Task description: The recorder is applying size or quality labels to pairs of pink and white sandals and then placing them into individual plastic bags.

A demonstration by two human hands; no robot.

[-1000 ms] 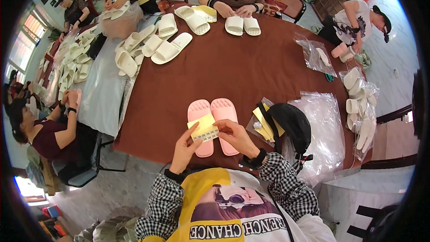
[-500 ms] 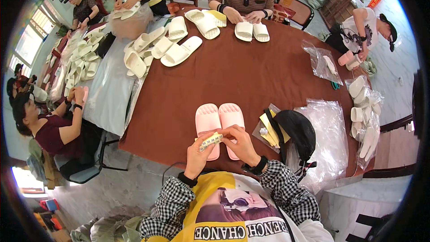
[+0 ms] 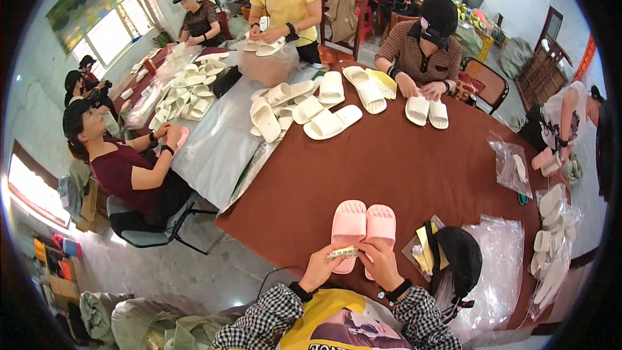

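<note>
A pair of pink slippers lies side by side on the brown cloth in front of me, the left slipper (image 3: 350, 223) and the right slipper (image 3: 381, 221) with their toes pointing away. Over their near ends, my left hand (image 3: 317, 269) pinches a pale yellow strip of printed stickers (image 3: 343, 253). My right hand (image 3: 383, 266) has its fingers bent and closed at the strip's right end. Whether a loose sticker sits between those fingertips is too small to make out.
Right of the slippers lie a black cap (image 3: 459, 256), yellow sheets (image 3: 424, 246) and clear plastic bags (image 3: 495, 259). White slippers (image 3: 332, 122) cluster at the far left of the brown-covered table (image 3: 304, 185). Across it, a co-worker (image 3: 421, 52) handles white slippers.
The head view has swung up and to the left, so the table and slippers sit lower and farther right. Both hands stay at the sticker strip above the pink slippers.
</note>
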